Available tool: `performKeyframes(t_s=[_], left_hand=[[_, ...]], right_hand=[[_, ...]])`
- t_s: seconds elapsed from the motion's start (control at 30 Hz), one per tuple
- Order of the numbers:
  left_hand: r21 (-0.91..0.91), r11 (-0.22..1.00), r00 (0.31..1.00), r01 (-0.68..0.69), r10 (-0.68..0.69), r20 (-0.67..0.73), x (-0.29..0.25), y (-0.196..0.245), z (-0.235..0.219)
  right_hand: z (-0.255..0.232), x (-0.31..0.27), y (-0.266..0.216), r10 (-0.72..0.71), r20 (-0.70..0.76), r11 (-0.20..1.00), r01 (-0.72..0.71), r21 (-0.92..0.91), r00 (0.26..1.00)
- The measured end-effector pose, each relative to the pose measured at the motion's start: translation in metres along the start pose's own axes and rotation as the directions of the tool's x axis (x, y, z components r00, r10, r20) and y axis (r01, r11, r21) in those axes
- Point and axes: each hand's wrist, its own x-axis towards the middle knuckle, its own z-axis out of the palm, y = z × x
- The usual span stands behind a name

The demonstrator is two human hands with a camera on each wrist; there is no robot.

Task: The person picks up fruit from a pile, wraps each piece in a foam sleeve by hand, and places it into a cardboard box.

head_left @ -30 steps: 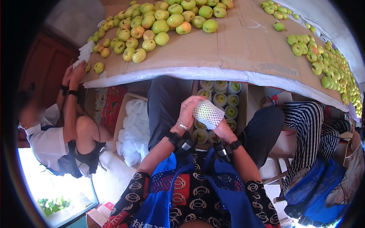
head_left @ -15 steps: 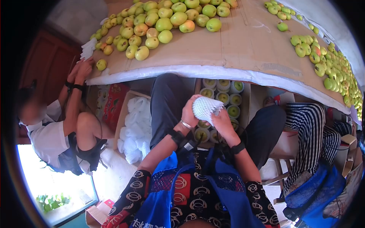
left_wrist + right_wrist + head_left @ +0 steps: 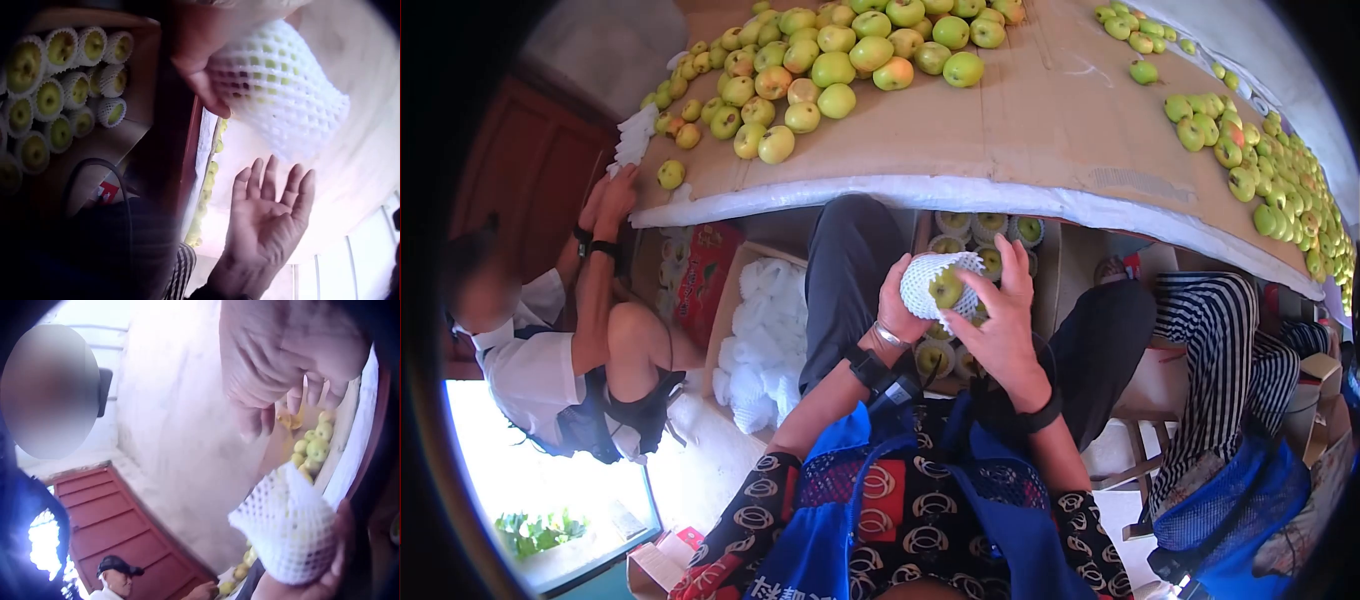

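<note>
– Green apple (image 3: 945, 288) in a white foam net (image 3: 917, 290), held above the person's lap. How's the grip?

– Left hand (image 3: 900, 308) has it, fingers and thumb curled round the net. My guess is the wide hold spreads the pressure so the fruit doesn't bruise. The net's loose end points toward the other hand, with some bare skin showing.

– And the right hand (image 3: 1012, 338)?

– Open, fingers spread, just beside that end. Left wrist cam shows a small gap, so it's not touching. Probably keeps the opening reachable while the left does the holding.

– What's underneath?

– A carton (image 3: 144, 75) with netted apples (image 3: 933, 357) set side by side, tops peeking out. I'd say the nets are there as padding between neighbours. Handy spot too, right between the knees.

– And further out?

– Heap of foam nets (image 3: 762, 330) in a box off the left knee, easy reach for that hand, I reckon. Loose apples (image 3: 835, 70) sit on cardboard (image 3: 1040, 130) past the knees, which likely keeps them off the hard surface. Another person (image 3: 535, 370) sits at the left, hands by the cardboard's edge.
</note>
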Motion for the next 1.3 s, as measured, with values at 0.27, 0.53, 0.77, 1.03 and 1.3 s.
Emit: performKeyframes(t_s=[0.27,0.53,0.77,1.03,1.3], left_hand=[[0.039,0.999,1.000,-0.022,0.022,0.019,-0.008,-0.002,0.022],[0.155,0.985,0.997,-0.073,0.077,-0.020,-0.005,-0.002,0.014],[0.120,0.991,0.998,-0.058,0.058,0.010,-0.005,0.000,0.013],[0.023,0.999,0.998,-0.043,0.044,-0.035,-0.003,-0.002,0.011],[0.069,0.998,0.998,-0.004,0.008,-0.057,-0.004,-0.001,0.019]], right_hand=[[0.016,-0.001,0.000,0.187,0.105,0.937,-0.145,-0.318,0.977],[0.014,0.002,0.008,0.136,0.098,0.955,-0.105,-0.276,0.986],[0.009,0.015,-0.001,0.127,0.182,0.936,-0.057,-0.348,0.975],[0.013,0.011,0.002,0.162,0.231,0.897,-0.045,-0.441,0.959],[-0.008,-0.011,0.031,0.239,0.015,0.951,-0.237,0.197,0.971]])
